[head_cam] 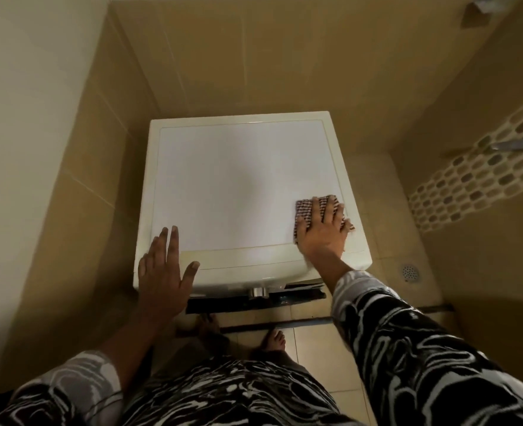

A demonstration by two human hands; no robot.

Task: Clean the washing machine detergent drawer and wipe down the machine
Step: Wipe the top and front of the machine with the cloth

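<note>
A white washing machine [241,179] stands below me against a tan tiled wall, and I look down on its flat top. My right hand [323,229] presses flat on a checked red-and-white cloth [303,210] at the top's front right corner. My left hand [163,272] rests with fingers spread on the front left edge of the top, holding nothing. Under the front edge a silver knob [257,292] and a dark gap of the front panel show. The detergent drawer itself cannot be made out.
Tan tiled walls close in on the left and behind the machine. To the right lies a tiled floor with a round drain [410,272], and a mosaic strip [481,176] runs along the right wall with a metal fitting [518,145]. My bare feet [274,339] stand before the machine.
</note>
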